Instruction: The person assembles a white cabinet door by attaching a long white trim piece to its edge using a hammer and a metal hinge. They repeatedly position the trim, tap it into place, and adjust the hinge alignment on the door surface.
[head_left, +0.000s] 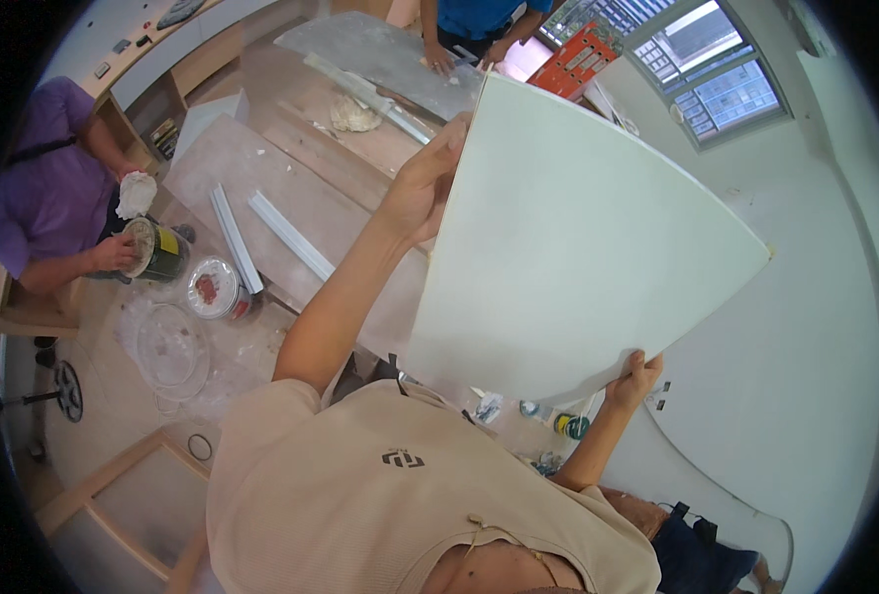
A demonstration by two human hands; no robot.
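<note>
A large pale white panel [578, 247] with straight edges and pointed corners is held up in front of me, tilted. My left hand [428, 188] grips its left edge near the top, the fingers partly hidden behind it. At the panel's lower edge, my right hand [634, 380] is closed, with the thumb on the front face and the other fingers mostly out of sight. The panel hides much of what lies behind it. Small yellowish marks show at its right corner.
Two white strips [293, 236] lie on a dusty board [251, 168] to the left. Beyond them stand an open white-topped can [214, 287] and a person in purple [53, 188] holding a dark bucket [157, 249]. Another person in blue [477, 18] leans over a grey sheet [390, 59].
</note>
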